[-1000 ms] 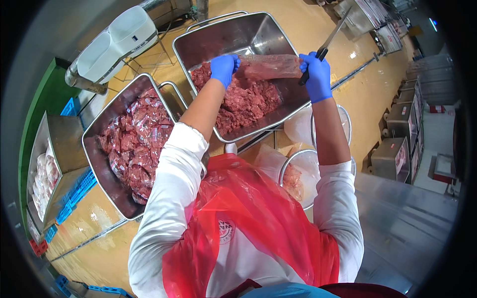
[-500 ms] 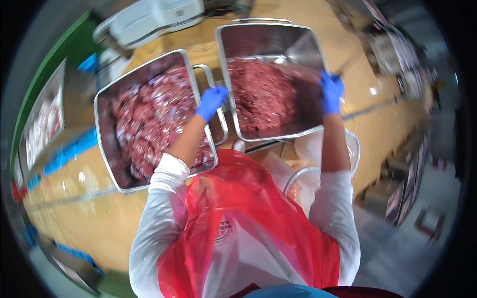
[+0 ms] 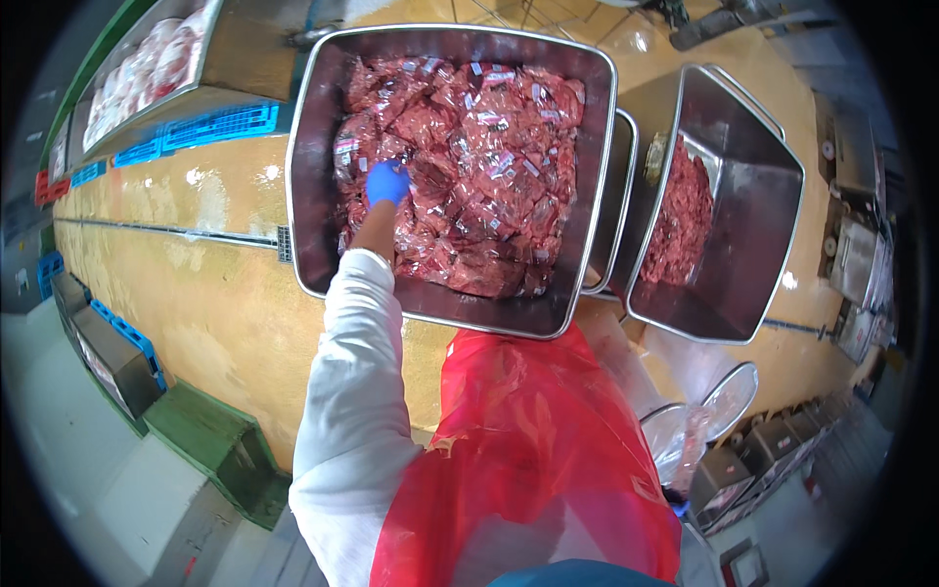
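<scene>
My left hand, in a blue glove, reaches down onto the left part of the bagged meat. Its fingers point down and are mostly hidden, so their grip does not show. The clear, labelled bags of red meat fill much of a large steel bin in front of me. Only a sliver of blue glove, apparently my right hand, shows beside the red apron at the lower right. Its fingers are hidden, and crumpled clear plastic lies just above it.
To the right stands a second steel bin with loose ground meat. Round metal hoops with clear plastic are at the lower right. A metal container of pale packages is at the far left, above blue pallets. A green box-like stand is lower left.
My view has turned left, bringing the bagged meat to the middle. My left hand has left the gap by the bin handle for the bags. My right hand has left the ground-meat bin's rim.
</scene>
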A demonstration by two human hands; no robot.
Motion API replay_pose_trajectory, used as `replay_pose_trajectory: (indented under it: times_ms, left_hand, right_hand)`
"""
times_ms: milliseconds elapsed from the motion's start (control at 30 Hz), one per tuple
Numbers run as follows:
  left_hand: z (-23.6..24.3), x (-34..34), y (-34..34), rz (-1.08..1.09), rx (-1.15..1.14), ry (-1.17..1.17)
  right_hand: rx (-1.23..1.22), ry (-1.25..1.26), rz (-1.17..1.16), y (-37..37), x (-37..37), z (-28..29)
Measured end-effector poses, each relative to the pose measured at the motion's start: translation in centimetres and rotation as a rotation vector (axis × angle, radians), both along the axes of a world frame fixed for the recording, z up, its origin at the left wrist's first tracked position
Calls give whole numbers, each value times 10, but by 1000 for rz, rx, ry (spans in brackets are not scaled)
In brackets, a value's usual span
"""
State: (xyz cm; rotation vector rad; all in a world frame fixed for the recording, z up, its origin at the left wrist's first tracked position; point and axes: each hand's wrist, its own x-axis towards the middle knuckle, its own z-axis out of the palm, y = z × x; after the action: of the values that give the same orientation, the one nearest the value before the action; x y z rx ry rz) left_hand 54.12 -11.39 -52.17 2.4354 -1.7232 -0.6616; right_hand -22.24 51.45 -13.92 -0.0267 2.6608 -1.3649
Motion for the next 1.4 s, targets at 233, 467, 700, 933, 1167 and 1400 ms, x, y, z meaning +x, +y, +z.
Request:
replay_pose_trajectory:
  times_ms: [233,467,700,933,1167,1400]
  left_hand:
    - [3,31,-136,-203,68,-230]
    - [-40,78,-261,-360,-147,-382]
    - [-31,82,-242,-488,-146,-364]
    - [91,65,-146,-353,-441,-13]
    - [287,-81,-72,-371,-459,514]
    - [381,-258,18,-581,-409,881]
  right_hand:
    - [274,-436,-515,36,111,-36]
    - [235,-475,-434,-80,142,-20]
    - [263,-541,-106,-198,149,-41]
    - [239,-533,262,-325,174,-79]
    - [-25,-702,924,-513,295,-70]
    - [-426,-564,1265,-567,336,-25]
